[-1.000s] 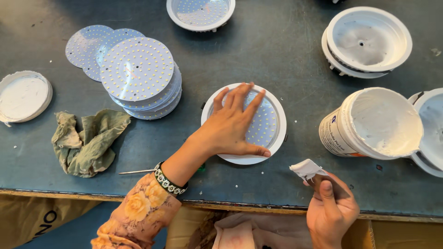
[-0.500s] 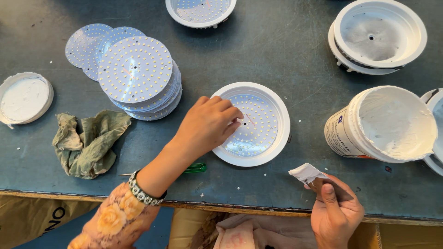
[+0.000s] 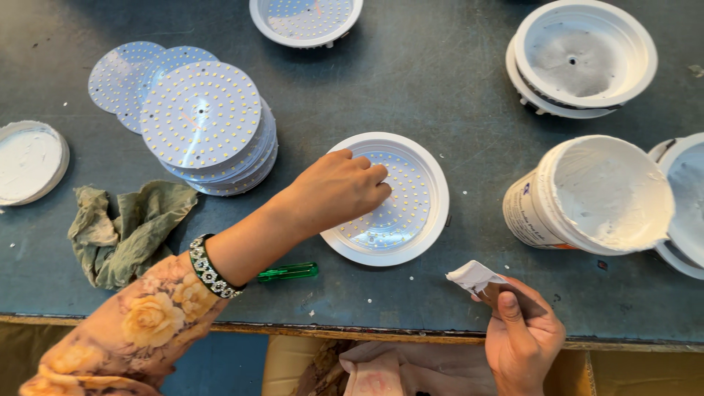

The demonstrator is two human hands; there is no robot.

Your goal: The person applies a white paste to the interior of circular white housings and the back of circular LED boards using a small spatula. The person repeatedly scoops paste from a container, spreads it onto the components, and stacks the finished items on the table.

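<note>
Left hand (image 3: 339, 192) now curled — paste tub (image 3: 587, 198) rightward

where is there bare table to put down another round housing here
The widest bare patch of table lies between the stack of LED discs, the top housing and the empty housings. A smaller strip runs along the front edge, between the green screwdriver and right hand. The right side around the paste tub is crowded.

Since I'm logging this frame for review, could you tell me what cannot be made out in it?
- Head view: the left hand covers part of the dotted disc in the white housing.
- Green-handled tool: its tip is behind the forearm.
- White tub: depth of paste unreadable.
- Housing at right: cut by the edge.
- Right hand: hides most of the scraper.
</note>
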